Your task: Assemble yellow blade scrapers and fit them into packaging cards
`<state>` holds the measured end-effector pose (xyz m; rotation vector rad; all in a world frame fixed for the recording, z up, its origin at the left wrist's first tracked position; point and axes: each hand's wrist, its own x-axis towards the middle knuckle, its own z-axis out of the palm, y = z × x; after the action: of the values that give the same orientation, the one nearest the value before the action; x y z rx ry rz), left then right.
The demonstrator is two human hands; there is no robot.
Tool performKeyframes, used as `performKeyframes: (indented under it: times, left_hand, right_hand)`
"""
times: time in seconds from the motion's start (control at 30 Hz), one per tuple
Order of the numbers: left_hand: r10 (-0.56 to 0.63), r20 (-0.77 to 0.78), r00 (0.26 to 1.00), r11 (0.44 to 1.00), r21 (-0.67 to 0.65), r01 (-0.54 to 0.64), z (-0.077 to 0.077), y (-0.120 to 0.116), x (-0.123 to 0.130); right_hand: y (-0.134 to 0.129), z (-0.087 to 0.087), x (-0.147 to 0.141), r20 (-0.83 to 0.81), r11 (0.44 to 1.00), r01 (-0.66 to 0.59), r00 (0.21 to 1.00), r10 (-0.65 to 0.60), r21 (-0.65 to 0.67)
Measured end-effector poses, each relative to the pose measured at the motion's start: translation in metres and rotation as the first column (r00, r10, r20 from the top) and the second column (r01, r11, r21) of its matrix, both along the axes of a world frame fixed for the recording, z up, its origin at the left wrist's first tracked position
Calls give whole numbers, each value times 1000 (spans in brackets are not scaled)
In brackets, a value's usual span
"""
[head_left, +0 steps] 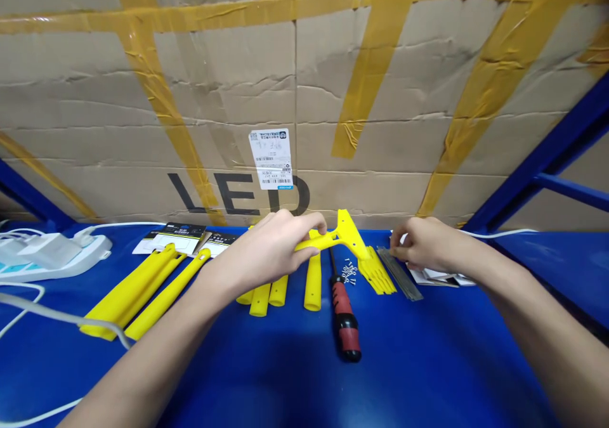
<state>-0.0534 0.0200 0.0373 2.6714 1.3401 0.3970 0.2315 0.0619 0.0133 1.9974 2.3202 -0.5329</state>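
My left hand (280,241) is closed around the narrow neck of a yellow scraper head (351,233), lifted above the table with its wide edge turned to the right. My right hand (425,244) is at the upper end of a stack of thin grey metal blades (400,276); its fingers are pinched, and whatever is between them is hidden. Several flat yellow plastic pieces (379,274) lie left of the blades. Small silver screws (350,272) are scattered beside a red and black screwdriver (346,320). Short yellow tube handles (313,283) lie near my left hand, some partly covered by it.
Long yellow handles (128,295) and printed cards (178,238) lie at left on the blue table (285,377). A white power strip (61,260) with cables sits far left. White packets (440,278) lie under my right hand. A large taped carton (228,98) stands behind, between blue frame bars (537,165).
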Motion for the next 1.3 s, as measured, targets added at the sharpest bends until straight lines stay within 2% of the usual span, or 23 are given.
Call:
performKeyframes:
  times: [0.1, 0.2, 0.33, 0.47, 0.63, 0.93, 1.07, 1.2, 1.27, 1.3]
  left_hand:
    - [-14, -65, 998, 1000, 10, 15, -7, -1, 6]
    - [-49, -110, 993, 999, -15, 47, -12, -1, 12]
    - [-99, -133, 986, 995, -38, 95, -19, 0, 18]
    - [-143, -139, 980, 990, -35, 139, -22, 2, 23]
    - [-120, -168, 978, 991, -84, 108, -20, 0, 29]
    - [-132, -206, 970, 990, -72, 119, -17, -7, 37]
    - [-143, -211, 967, 989, -73, 130, -16, -7, 39]
    - [-121, -197, 973, 990, -92, 104, -14, -3, 33]
    - [-113, -200, 973, 990, -101, 95, -12, -1, 28]
    - [-113, -205, 972, 990, -102, 94, -12, 0, 26]
  right_hand:
    - [1, -6, 1, 198, 999, -6, 980, -1, 34]
    - [0, -11, -5, 235, 998, 45, 971, -52, 36]
    - [0, -15, -12, 250, 998, 52, 967, -55, 17]
    - [1, -18, -11, 214, 999, 44, 976, -39, -15]
    - [2, -18, -6, 131, 993, 77, 989, -65, -86]
    - [4, -21, -1, 69, 994, 59, 996, -52, -97]
    - [5, -17, 1, 107, 998, 61, 992, -60, -2]
    - [-1, -3, -1, 89, 989, 45, 994, -58, 144]
    - [-5, 5, -1, 13, 987, 37, 999, -39, 158]
    - [-7, 7, -1, -77, 991, 37, 997, -27, 131]
